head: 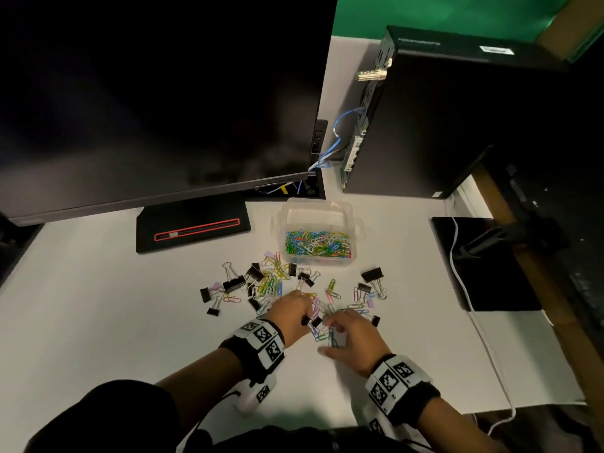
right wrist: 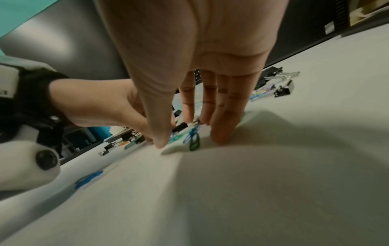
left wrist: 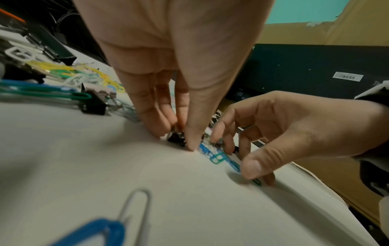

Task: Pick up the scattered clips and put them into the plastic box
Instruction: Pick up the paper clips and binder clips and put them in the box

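Two hands (head: 322, 325) gather glossy wire clips (head: 323, 335) beside the clear plastic box (head: 318, 235).

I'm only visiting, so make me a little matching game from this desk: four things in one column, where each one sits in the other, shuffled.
Things:
1. plastic box
2. left hand
3. black mouse pad
4. monitor stand

Places:
A. far right of the table, a white cable across it
B. behind the scattered clips, holding coloured paper clips
C. left of the box, under the screen
D. fingertips down on a small black binder clip

Pairs: 1-B, 2-D, 3-A, 4-C
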Available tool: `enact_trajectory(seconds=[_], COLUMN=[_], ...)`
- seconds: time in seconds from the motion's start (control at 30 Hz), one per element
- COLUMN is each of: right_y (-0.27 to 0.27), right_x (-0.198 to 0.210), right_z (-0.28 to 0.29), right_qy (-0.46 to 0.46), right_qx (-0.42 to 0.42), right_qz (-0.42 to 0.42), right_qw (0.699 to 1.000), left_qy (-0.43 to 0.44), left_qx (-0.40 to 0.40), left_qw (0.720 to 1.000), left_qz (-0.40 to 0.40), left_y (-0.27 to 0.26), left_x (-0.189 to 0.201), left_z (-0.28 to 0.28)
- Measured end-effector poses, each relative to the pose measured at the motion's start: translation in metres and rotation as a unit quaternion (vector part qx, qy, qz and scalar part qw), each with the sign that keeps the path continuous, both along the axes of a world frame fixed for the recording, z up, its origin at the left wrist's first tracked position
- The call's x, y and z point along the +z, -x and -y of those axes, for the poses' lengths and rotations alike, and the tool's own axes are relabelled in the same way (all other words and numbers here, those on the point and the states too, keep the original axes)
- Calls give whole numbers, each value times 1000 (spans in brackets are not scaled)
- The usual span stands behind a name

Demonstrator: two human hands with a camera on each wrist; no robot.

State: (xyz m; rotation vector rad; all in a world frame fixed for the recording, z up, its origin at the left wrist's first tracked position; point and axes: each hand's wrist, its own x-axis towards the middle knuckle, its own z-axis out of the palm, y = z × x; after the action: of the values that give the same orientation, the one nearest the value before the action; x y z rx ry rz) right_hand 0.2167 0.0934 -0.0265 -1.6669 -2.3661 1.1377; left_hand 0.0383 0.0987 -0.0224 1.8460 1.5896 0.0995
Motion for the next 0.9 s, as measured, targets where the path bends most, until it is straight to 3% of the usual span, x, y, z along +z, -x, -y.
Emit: enact_trajectory(seconds=[0.33, 0.77, 0.9], right_y=[5, 4, 0], right_x=[1, 0, 5], right_z=[-5, -8, -9], right_qy=[-2, -48, -9], right_qx=[-27, -28, 21], right_qz=[-6, -10, -7], right_qw=[1000, 998, 1000], left_qy=[15, -8, -15], left_qx=[59, -4, -6], left_qw=[995, 1000, 1000], left_qz=[75, 15, 7], left_y=[5, 18, 37], left_x=[-3, -2, 2], left_z=[6, 10, 10])
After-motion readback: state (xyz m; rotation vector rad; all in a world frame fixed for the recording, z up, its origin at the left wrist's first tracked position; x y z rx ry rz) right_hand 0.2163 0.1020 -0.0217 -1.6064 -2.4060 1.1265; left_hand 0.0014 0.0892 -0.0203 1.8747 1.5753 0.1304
